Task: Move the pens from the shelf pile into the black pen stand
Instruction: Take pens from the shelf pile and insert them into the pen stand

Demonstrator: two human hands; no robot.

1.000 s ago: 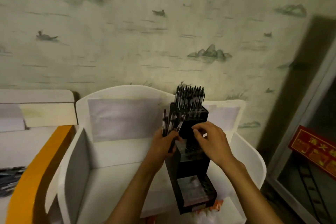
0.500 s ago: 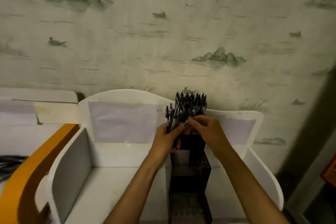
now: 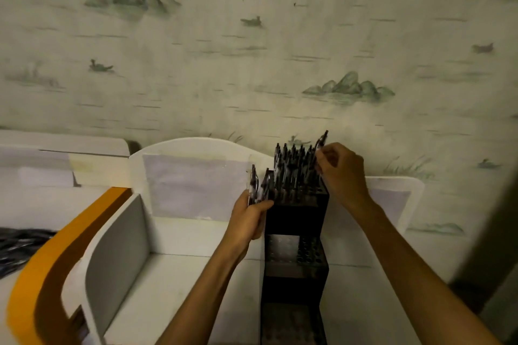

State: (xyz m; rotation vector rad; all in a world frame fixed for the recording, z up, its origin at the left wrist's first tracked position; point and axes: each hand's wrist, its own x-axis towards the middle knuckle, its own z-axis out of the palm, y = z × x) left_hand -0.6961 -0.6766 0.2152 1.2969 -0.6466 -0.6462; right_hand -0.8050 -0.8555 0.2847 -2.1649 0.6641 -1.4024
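A stationery shop, likely: tiered black pen stand (image 3: 297, 221) packed with pens on white display shelf (image 3: 196, 235).

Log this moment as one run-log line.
right hand: pinches a pen over the black pen stand top tier | left hand: grips spare pens | top tier pens: upright

You can't see the lower ends of the two pens (image 3: 256, 186) in your left hand (image 3: 250, 218); the fingers wrap over them. Your right hand (image 3: 340, 172) covers the barrel of the single pen (image 3: 322, 140) it pinches, so only the top shows. The black pen stand (image 3: 295, 232) runs off the bottom edge, and its holes are too dim to count. At the left edge, the dark pile of pens (image 3: 19, 245) is blurred and cut off. Both forearms leave the picture at the bottom.
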